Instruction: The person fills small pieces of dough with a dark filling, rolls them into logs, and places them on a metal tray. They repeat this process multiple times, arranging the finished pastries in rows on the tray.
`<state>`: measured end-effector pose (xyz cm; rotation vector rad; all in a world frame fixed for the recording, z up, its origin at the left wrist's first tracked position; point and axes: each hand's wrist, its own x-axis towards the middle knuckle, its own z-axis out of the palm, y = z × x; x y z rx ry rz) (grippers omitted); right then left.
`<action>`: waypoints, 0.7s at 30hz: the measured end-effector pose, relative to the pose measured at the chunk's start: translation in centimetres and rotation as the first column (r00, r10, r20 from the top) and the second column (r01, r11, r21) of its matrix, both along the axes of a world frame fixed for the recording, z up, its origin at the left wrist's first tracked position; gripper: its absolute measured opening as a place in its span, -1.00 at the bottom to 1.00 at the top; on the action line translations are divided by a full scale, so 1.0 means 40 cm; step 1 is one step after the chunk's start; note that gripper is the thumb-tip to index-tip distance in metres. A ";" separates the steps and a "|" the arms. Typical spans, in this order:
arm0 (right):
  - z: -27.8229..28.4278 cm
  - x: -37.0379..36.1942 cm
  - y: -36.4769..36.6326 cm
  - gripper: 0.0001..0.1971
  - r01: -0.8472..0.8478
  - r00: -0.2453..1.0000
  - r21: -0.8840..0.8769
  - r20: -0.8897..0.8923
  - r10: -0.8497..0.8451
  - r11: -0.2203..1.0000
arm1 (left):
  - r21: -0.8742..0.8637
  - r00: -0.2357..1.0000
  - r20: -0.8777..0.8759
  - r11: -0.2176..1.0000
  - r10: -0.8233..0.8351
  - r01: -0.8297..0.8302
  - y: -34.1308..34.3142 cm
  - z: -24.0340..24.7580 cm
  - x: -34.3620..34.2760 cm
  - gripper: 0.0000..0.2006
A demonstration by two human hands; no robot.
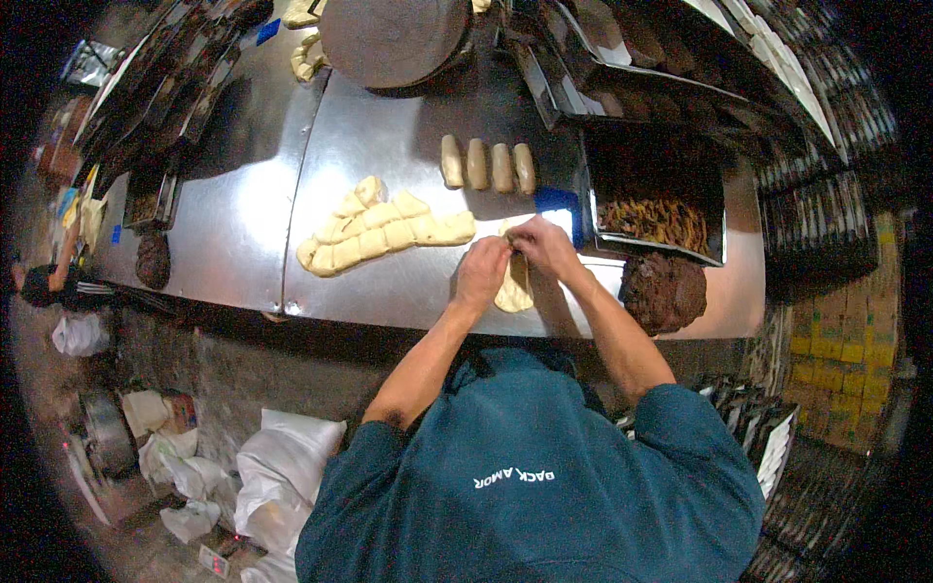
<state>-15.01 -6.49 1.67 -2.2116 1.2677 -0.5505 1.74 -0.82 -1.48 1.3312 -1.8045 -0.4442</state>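
Observation:
A flat strip of pale dough lies on the metal table, its long side running toward me. At the strip's far end, my left hand and my right hand meet with bent fingers, pinching the dough. Fingers hide part of that end, so I cannot see how it is folded. Left of my hands lies a pile of cut dough pieces, set close together in rows. Beyond my hands, several smooth rolled dough logs stand side by side. To the right sits a rough dark brown mass, perhaps chocolate filling.
An open metal tin holding dark and yellowish strips stands right of my hands, with a blue patch beside it. Stacked loaf tins rise at the far right. A large round block is at the back. Another person's arm shows far left.

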 end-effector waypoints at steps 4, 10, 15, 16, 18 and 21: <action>-0.025 0.023 0.058 -0.75 0.025 0.999 -0.201 0.030 -0.019 0.979 | -0.088 0.988 0.151 0.996 0.019 -0.006 -0.002 -0.023 -0.009 -0.82; -0.011 0.043 0.127 -0.67 0.070 0.997 -0.317 -0.015 -0.079 0.946 | -0.081 0.963 0.237 0.985 -0.131 0.153 -0.007 -0.014 0.020 -0.81; 0.039 0.008 0.016 -0.68 0.123 0.987 -0.100 0.114 -0.111 0.987 | 0.048 0.971 0.159 0.984 -0.177 0.172 -0.081 0.028 0.066 -0.76; 0.023 0.011 0.001 -0.70 0.074 0.995 -0.099 0.073 -0.067 0.992 | 0.025 0.958 0.239 0.988 -0.156 0.155 -0.093 0.036 0.062 -0.75; 0.009 0.025 -0.001 -0.72 0.019 0.999 -0.122 0.031 -0.015 0.992 | 0.103 0.891 0.395 0.974 -0.226 0.202 -0.114 0.043 0.055 -0.72; 0.002 0.046 0.029 -0.71 0.016 1.000 -0.145 0.024 -0.013 0.989 | 0.205 0.912 0.321 0.959 -0.254 0.195 -0.115 0.042 0.049 -0.76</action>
